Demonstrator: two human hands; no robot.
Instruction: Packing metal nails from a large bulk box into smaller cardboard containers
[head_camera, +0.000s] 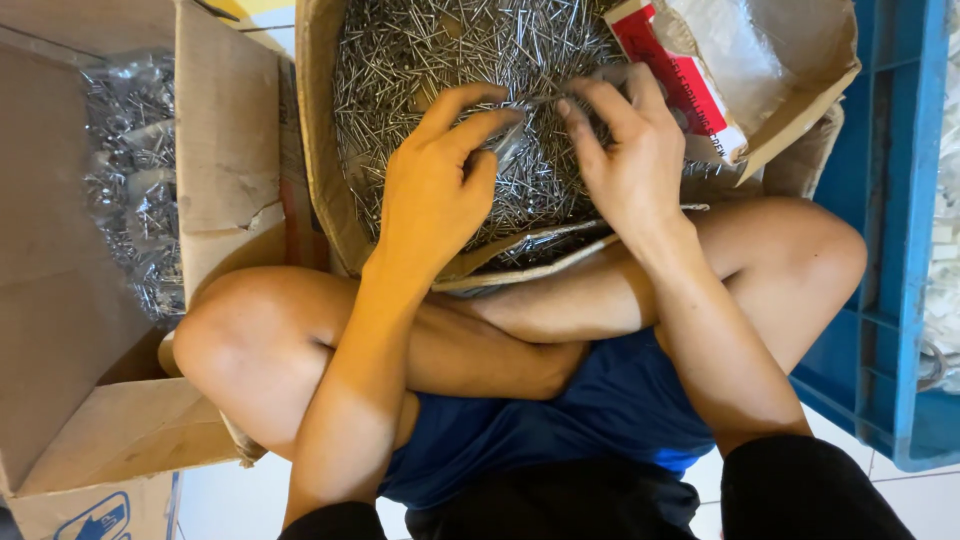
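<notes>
A small clear bag (512, 140) is pinched between the left hand (435, 185) and the right hand (625, 150), over a box (320, 150) heaped with nails (420, 50). The left fingers (470, 115) are nearly closed, thumb and forefinger meeting on the bag's edge; the right fingers (590, 125) are curled and a little spread, their tips on the bag's other side. The box's near wall is bent down against the crossed legs (270, 340), so little room is left there. A second box (70, 300) of filled bags lies on the left, a blue crate (890, 200) on the right. The nails are thin, grey and tangled.
</notes>
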